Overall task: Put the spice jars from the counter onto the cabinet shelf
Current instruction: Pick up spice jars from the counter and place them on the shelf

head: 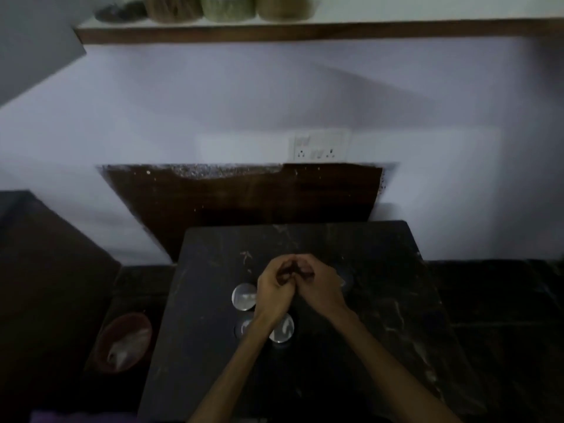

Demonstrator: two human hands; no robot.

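Both hands meeting over the dark stone counter [381, 300], left hand [273, 293] and right hand [320, 288] curled fingertip to fingertip around something dark and blurred; cannot tell what. Round about them on the slab, three shiny-lidded spice jars [244, 297], the nearer two part hidden under the left forearm. High overhead, the cabinet shelf [396, 29] with four filled jars [229, 7] and bare board rightward.

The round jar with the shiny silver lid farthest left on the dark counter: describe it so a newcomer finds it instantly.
Start at the dark marbled stone counter below the white wall socket plate. Three round silver-lidded jars cluster left of the person's joined hands. The wanted jar is the one farthest from the camera, beside the left hand, and its lid shows almost whole, while the wrist partly covers the two nearer lids.
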